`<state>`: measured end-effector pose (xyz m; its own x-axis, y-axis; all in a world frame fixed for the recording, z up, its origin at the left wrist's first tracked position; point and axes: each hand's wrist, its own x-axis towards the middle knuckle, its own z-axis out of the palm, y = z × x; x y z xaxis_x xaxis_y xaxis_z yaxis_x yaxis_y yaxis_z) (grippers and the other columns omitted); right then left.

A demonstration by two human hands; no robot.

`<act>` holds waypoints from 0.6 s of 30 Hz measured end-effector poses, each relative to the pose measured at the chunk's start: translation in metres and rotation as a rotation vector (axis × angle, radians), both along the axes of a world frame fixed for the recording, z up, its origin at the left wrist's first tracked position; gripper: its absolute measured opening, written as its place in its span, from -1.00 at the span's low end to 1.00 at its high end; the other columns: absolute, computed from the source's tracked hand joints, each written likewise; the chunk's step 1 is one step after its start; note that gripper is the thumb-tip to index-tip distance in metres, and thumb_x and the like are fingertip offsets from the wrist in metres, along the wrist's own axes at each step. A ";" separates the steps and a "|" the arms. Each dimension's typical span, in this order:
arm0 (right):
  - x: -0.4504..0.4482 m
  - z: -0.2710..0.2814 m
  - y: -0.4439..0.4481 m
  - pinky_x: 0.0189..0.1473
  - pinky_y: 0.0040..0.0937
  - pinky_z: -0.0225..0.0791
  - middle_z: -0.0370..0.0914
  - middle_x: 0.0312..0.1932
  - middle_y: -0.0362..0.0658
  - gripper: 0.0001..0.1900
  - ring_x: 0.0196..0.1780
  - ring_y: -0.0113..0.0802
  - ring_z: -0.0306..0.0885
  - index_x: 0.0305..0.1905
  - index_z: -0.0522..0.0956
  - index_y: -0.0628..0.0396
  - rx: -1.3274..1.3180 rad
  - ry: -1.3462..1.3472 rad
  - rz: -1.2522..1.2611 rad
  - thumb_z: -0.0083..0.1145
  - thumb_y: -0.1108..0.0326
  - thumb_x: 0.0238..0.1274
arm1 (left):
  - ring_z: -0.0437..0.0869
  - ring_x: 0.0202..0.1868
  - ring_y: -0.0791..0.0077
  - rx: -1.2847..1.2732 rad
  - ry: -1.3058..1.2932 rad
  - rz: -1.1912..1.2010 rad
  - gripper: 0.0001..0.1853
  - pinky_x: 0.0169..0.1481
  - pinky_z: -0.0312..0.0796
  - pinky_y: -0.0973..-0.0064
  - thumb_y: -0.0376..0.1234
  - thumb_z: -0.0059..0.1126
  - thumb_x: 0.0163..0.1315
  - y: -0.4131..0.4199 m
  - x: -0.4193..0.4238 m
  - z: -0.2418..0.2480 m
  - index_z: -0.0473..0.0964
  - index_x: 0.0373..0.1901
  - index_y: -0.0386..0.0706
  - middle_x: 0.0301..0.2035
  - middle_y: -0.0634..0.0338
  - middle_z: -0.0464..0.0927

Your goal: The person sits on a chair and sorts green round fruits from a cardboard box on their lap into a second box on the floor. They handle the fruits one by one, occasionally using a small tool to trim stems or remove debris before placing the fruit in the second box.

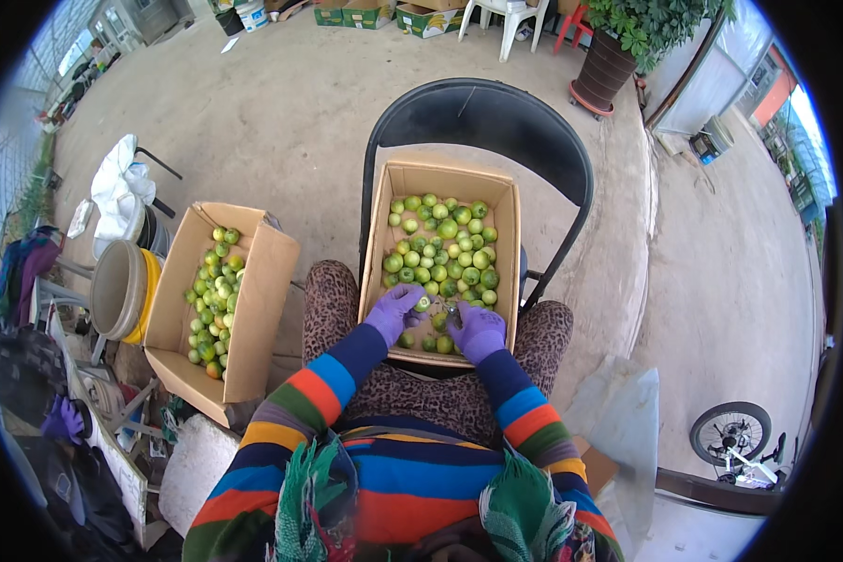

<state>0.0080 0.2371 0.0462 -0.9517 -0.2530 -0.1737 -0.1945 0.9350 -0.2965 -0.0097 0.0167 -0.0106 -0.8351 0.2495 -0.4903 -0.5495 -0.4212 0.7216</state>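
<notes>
My left hand (395, 312), in a purple glove, holds a green tomato (422, 303) at its fingertips, with the pale stem end facing up. My right hand (479, 330), gloved alike, is curled a little to the right of it. A small metallic thing (452, 309) shows at the right fingertips, too small to name. Both hands are over the near end of an open cardboard box (447, 173), which rests between my knees on a black chair. Many green tomatoes (447, 229) lie in the box, and bits of stem are on its bottom near my hands.
On my left, a second cardboard box (263, 309) holds green tomatoes, a few turning orange. Beside it are stacked buckets (118, 291) and a white bag (116, 179). The backrest of the black chair (481, 112) rises beyond my box. A potted plant (602, 70) stands far right.
</notes>
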 end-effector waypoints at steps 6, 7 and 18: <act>-0.001 -0.010 0.005 -0.09 0.05 0.53 0.70 -0.25 0.08 -0.66 -0.16 0.09 0.71 -0.12 0.62 0.06 -0.157 0.050 -0.095 0.17 -0.02 0.36 | 0.63 -0.23 0.69 -0.449 0.456 0.226 -0.72 -0.10 0.48 0.67 -0.35 0.24 0.46 -0.054 -0.011 0.085 0.61 0.14 -0.19 -0.18 0.30 0.66; -0.001 -0.008 0.005 -0.09 0.05 0.53 0.70 -0.25 0.08 -0.66 -0.16 0.10 0.71 -0.13 0.62 0.06 -0.187 0.055 -0.105 0.17 -0.01 0.36 | 0.62 -0.20 0.68 -0.506 0.536 0.363 -0.75 -0.07 0.48 0.68 -0.39 0.23 0.46 -0.078 -0.018 0.091 0.62 0.11 -0.21 -0.19 0.31 0.66; -0.005 -0.009 0.004 -0.03 0.05 0.52 0.72 -0.20 0.08 -0.63 -0.12 0.10 0.70 0.01 0.64 0.07 -0.216 0.020 -0.112 0.17 0.01 0.36 | 0.63 0.09 -0.06 -1.810 0.274 0.687 -0.71 0.26 0.45 0.17 -0.33 0.31 0.23 -0.338 0.035 0.050 0.66 -0.04 -0.25 -0.02 -0.10 0.66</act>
<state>0.0031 0.2411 0.0370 -0.9787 -0.1746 -0.1082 -0.1005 0.8665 -0.4889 0.0252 -0.3214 0.0390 -0.6406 -0.6641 0.3855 -0.4581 0.7335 0.5022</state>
